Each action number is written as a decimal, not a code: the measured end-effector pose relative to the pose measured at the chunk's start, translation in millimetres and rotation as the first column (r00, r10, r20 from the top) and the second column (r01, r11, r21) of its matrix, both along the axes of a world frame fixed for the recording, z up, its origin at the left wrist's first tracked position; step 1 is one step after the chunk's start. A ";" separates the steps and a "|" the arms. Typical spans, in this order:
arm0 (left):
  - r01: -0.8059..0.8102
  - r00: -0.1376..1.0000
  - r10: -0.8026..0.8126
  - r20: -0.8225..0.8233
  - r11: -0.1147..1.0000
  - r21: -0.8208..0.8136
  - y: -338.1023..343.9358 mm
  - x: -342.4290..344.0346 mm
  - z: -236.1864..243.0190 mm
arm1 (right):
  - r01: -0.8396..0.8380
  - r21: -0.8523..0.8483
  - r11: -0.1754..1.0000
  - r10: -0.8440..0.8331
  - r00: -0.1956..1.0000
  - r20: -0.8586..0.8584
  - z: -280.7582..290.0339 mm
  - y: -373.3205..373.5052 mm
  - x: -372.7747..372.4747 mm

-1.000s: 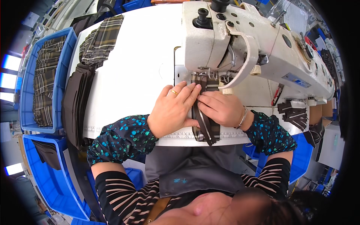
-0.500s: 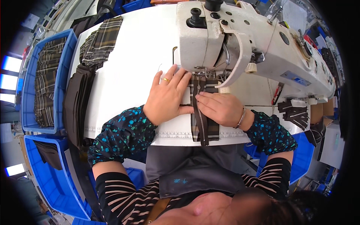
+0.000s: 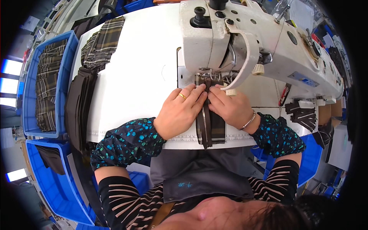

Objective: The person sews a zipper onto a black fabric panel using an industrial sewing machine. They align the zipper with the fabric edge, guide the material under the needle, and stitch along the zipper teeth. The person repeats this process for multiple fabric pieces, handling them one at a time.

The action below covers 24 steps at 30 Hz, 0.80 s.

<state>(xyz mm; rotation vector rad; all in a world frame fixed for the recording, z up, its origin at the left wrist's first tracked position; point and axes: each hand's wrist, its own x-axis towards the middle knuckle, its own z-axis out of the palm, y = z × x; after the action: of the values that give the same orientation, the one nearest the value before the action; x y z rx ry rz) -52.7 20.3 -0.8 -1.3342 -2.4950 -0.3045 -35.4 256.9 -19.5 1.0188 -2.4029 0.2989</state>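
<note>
both hands have just slid forward: the left hand (image 3: 181, 112), set farther aside half a second ago, now rests its fingertips on the dark zipper (image 3: 206, 132), with the right hand (image 3: 232, 110) on its other side. this seems to steady the strip over the plaid cloth (image 3: 218, 132). neither hand is clenched; with thumbs hidden, i cannot tell pressing from pinching. ahead, the sewing machine (image 3: 199, 44) overhangs the cloth's far end. beyond the left hand lie dark fabric pieces (image 3: 78, 111); beyond the right, dark strips (image 3: 303, 118).
</note>
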 end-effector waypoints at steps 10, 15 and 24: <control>-0.075 0.992 0.063 -0.108 0.991 -0.111 -3.6 1.0 -2.8 | 0.066 0.089 0.994 -0.075 0.993 0.095 -1.1 -0.1 5.6; -0.101 0.993 0.095 -0.070 0.991 -0.090 -1.8 -3.3 -3.7 | 0.042 0.092 0.995 -0.050 0.994 0.095 2.8 0.0 4.2; -0.087 0.995 0.083 -0.051 0.992 -0.087 -1.2 1.8 -4.4 | 0.032 0.143 0.989 -0.053 0.988 0.144 9.7 1.3 11.7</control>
<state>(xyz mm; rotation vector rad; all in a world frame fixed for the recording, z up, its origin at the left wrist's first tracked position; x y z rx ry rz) -50.9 19.1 -5.3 -1.2480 -2.5445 -0.1424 -23.7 258.2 -9.8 1.0376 -2.6072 0.1984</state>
